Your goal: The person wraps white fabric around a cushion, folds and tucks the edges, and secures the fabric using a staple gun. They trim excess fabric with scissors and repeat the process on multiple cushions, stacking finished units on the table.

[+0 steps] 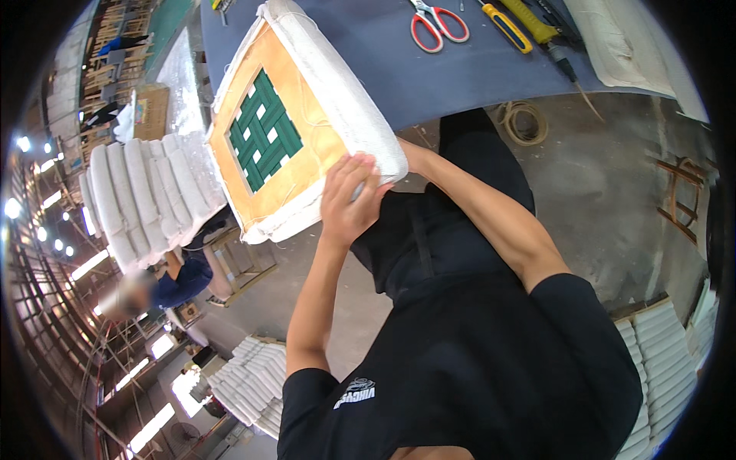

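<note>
A padded seat cushion [376, 126] in white cloth is tilted up at the table's near edge, its underside facing me. That underside has a tan wooden frame [310, 172] around a square opening, where woven green webbing [264, 130] shows. My left hand [353, 195] is closed over the cushion's near corner, fingers bent against the frame and the cloth edge. Against the cushion's right side is my right hand [412, 158]; its fingers are hidden behind the cushion. Loose threads hang across the frame.
On the grey-blue table [345, 46] lie red-handled scissors [438, 27], a yellow-handled tool [510, 29] and a green corded tool [533, 21]. White cushions [149, 195] are stacked at left, near another person [180, 284]. A coiled hose [525, 123] rests on the floor; a wooden frame [681, 199] stands at right.
</note>
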Demonstrator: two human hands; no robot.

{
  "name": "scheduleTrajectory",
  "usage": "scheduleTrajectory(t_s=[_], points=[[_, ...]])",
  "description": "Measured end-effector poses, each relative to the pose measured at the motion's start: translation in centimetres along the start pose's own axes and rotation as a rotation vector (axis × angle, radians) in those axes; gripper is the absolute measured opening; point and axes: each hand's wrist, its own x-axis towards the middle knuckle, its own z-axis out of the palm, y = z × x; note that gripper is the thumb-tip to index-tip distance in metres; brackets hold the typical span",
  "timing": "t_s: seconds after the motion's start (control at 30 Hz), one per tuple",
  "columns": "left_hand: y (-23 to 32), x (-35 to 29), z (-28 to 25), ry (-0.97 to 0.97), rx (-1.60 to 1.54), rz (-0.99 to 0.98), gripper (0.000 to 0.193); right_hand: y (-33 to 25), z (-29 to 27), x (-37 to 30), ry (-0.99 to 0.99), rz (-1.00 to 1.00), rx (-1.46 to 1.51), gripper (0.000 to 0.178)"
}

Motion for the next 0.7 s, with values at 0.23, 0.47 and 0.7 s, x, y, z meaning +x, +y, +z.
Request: scheduleTrajectory(t_s=[0.23, 0.47, 0.7], points=[[-3.9, 4.8, -16.4, 0.249, -0.072, -0.132, 0.037, -6.3, 14.4, 7.8, -0.048, -0.475, -0.357, 0.050], [-3.7, 1.9, -18.4, 0.410, -0.038, -0.220, 0.041, -9.1, 17.8, 6.7, -0.036, -0.508, -0.531, 0.070], [-3.5, 0.9, -17.0, 0.457, 0.071, -0.188, 0.039, -9.3, 17.1, 6.6, -0.031, -0.473, -0.620, 0.073]])
